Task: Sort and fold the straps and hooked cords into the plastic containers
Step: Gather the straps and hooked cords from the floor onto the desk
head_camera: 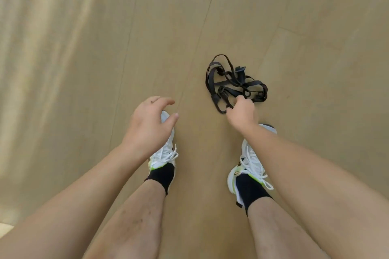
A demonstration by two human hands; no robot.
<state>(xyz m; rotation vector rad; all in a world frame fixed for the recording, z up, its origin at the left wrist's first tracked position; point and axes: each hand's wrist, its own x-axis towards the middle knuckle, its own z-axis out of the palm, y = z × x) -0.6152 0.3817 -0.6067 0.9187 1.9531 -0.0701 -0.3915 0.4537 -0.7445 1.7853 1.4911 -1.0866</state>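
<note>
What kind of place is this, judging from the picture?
Probably an indoor room: pale wood-plank floor, striped daylight at the left, and a tangle of black straps lying on the bare floor.

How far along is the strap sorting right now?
Nothing looks done: the straps lie in a tangled pile on the floor, and no container is in view. In hand: the right hand grips the pile's near edge; the left hand hovers open, holding nothing. Left: lifting, untangling, folding and binning them.
</note>
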